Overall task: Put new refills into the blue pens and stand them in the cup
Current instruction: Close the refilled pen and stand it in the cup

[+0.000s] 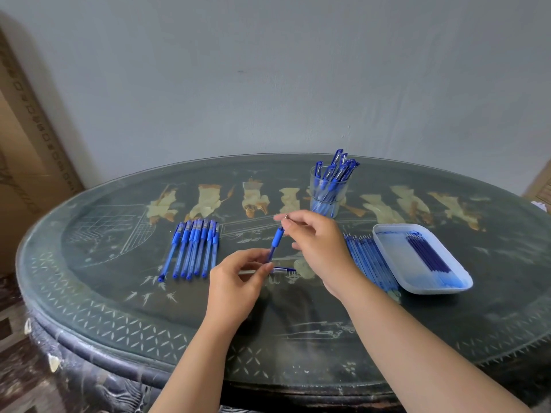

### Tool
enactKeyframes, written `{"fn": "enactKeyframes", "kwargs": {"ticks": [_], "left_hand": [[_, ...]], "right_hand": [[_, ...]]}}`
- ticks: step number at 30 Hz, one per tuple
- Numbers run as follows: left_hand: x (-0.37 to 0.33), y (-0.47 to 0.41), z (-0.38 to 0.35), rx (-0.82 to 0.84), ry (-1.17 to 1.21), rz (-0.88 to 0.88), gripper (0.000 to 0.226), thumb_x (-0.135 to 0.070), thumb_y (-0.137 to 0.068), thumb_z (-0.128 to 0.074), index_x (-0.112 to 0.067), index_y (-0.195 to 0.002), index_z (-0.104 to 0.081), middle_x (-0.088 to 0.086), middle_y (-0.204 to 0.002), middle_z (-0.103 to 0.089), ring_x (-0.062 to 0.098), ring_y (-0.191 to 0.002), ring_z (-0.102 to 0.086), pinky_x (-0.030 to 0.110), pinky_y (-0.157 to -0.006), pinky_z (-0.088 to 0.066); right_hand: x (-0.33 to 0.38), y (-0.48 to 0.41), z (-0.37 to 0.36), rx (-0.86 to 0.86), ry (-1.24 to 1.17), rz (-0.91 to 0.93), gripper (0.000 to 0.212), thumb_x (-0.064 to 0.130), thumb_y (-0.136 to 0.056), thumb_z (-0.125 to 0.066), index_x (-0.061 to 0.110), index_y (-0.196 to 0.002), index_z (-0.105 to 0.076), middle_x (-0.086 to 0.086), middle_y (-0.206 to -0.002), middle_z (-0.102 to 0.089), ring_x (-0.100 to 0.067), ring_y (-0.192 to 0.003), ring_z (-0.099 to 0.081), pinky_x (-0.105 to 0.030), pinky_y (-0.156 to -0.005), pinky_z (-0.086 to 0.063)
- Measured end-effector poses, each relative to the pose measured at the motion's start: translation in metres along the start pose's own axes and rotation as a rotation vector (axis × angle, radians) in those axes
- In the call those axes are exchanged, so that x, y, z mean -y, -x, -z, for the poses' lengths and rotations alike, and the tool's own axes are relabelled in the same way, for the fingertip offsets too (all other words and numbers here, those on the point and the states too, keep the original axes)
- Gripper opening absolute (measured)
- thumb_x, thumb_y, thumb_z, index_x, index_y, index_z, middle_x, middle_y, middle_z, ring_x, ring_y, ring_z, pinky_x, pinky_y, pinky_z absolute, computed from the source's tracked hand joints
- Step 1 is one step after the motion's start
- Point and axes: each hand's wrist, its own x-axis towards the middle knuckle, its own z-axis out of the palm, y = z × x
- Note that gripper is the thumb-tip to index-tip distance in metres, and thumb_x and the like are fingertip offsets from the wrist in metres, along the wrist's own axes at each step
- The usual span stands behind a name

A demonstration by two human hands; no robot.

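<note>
Left hand: my thumb and fingertips pinch the lower end of the blue pen, which stands tilted with its grip end up, toward 1 o'clock.
Right hand: my thumb and forefinger pinch a small silvery tip just above the pen's upper end; I cannot tell whether the two are joined. My other fingers are loosely curled.
Loose piece: clear with a blue end, lying flat on the table just under my left fingertips.
Cup: clear, at 1 o'clock from my hands, upright, with capped blue pens standing in it.
Waiting pens: a tight row lying side by side at 9 o'clock from my hands.
New refills: a flat row at 3 o'clock, partly hidden behind my right wrist, just beside the tray.
Tray: white, ink-smeared, at 3 o'clock beyond the refills, with a few dark blue refills lying in it.
</note>
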Motion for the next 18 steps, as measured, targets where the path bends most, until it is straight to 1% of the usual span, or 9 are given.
{"fn": "enactKeyframes", "kwargs": {"ticks": [1, 2, 5, 9, 11, 14, 15, 16, 18], "left_hand": [[0.000, 0.000, 0.000, -0.002, -0.002, -0.003, 0.028, -0.008, -0.081, -0.076, -0.030, -0.097, -0.072, -0.015, -0.090, -0.072, 0.001, -0.086, -0.068, 0.022, -0.076, -0.057], [0.000, 0.000, 0.000, -0.005, -0.003, -0.006, 0.028, -0.007, -0.081, -0.076, -0.030, -0.097, -0.072, -0.015, -0.090, -0.072, 0.000, -0.085, -0.068, 0.020, -0.076, -0.057], [0.000, 0.001, -0.001, -0.015, -0.006, -0.015, 0.028, -0.004, -0.082, -0.075, -0.027, -0.097, -0.072, -0.014, -0.092, -0.072, -0.002, -0.085, -0.067, 0.012, -0.075, -0.052], [-0.001, 0.001, -0.002, -0.027, -0.011, -0.022, 0.026, 0.000, -0.082, -0.074, -0.021, -0.098, -0.073, -0.012, -0.092, -0.072, -0.005, -0.084, -0.066, 0.006, -0.074, -0.048], [-0.001, 0.000, -0.001, -0.045, -0.002, -0.016, 0.026, -0.001, -0.082, -0.074, -0.020, -0.098, -0.073, -0.010, -0.092, -0.072, -0.005, -0.084, -0.066, 0.006, -0.074, -0.048], [0.002, -0.002, 0.000, -0.105, 0.024, 0.039, 0.025, -0.005, -0.084, -0.073, -0.025, -0.099, -0.071, -0.010, -0.093, -0.071, -0.004, -0.084, -0.065, 0.012, -0.076, -0.052], [0.002, -0.002, 0.000, -0.123, 0.035, 0.059, 0.025, -0.005, -0.085, -0.072, -0.026, -0.100, -0.071, -0.011, -0.093, -0.071, -0.004, -0.083, -0.065, 0.012, -0.076, -0.052], [0.003, -0.002, 0.000, -0.133, 0.046, 0.074, 0.025, -0.006, -0.086, -0.072, -0.026, -0.100, -0.071, -0.011, -0.092, -0.071, -0.004, -0.082, -0.065, 0.010, -0.075, -0.051], [0.002, -0.002, -0.001, -0.129, 0.045, 0.076, 0.025, -0.006, -0.086, -0.072, -0.026, -0.100, -0.070, -0.012, -0.092, -0.071, -0.005, -0.083, -0.065, 0.007, -0.074, -0.049]], "right_hand": [[0.000, 0.000, 0.000, -0.025, 0.011, 0.007, 0.008, 0.026, -0.095, -0.062, 0.024, -0.094, -0.070, 0.013, -0.094, -0.069, 0.007, -0.083, -0.062, -0.024, -0.083, -0.053], [0.000, 0.000, -0.001, -0.053, 0.009, 0.003, 0.009, 0.025, -0.093, -0.065, 0.021, -0.089, -0.070, 0.011, -0.092, -0.069, 0.003, -0.081, -0.063, -0.026, -0.082, -0.054], [-0.002, -0.002, -0.004, -0.094, 0.004, -0.005, 0.015, 0.026, -0.089, -0.070, 0.016, -0.079, -0.064, 0.006, -0.091, -0.071, -0.012, -0.086, -0.065, -0.037, -0.084, -0.057], [-0.002, -0.003, -0.005, -0.098, -0.025, -0.005, 0.021, 0.026, -0.087, -0.072, 0.017, -0.073, -0.060, 0.004, -0.091, -0.071, -0.016, -0.089, -0.066, -0.039, -0.084, -0.057], [-0.002, -0.002, -0.005, -0.067, -0.057, -0.015, 0.017, 0.030, -0.089, -0.070, 0.019, -0.079, -0.062, 0.006, -0.092, -0.071, -0.013, -0.089, -0.067, -0.035, -0.083, -0.056], [-0.009, -0.002, -0.005, -0.034, -0.089, -0.080, 0.015, 0.039, -0.095, -0.058, 0.026, -0.098, -0.063, 0.005, -0.100, -0.068, -0.009, -0.086, -0.065, -0.028, -0.078, -0.052], [-0.015, -0.002, -0.004, -0.034, -0.011, -0.092, 0.016, 0.038, -0.097, -0.056, 0.026, -0.104, -0.064, 0.005, -0.102, -0.067, -0.009, -0.088, -0.064, -0.027, -0.079, -0.050], [-0.024, -0.003, -0.004, -0.014, 0.131, -0.092, 0.018, 0.035, -0.097, -0.057, 0.025, -0.109, -0.064, 0.007, -0.102, -0.066, -0.009, -0.092, -0.062, -0.026, -0.082, -0.049], [-0.042, 0.000, -0.006, 0.099, 0.416, -0.068, 0.027, 0.030, -0.093, -0.062, 0.026, -0.120, -0.064, 0.010, -0.104, -0.063, -0.009, -0.097, -0.059, -0.030, -0.089, -0.050]]}}
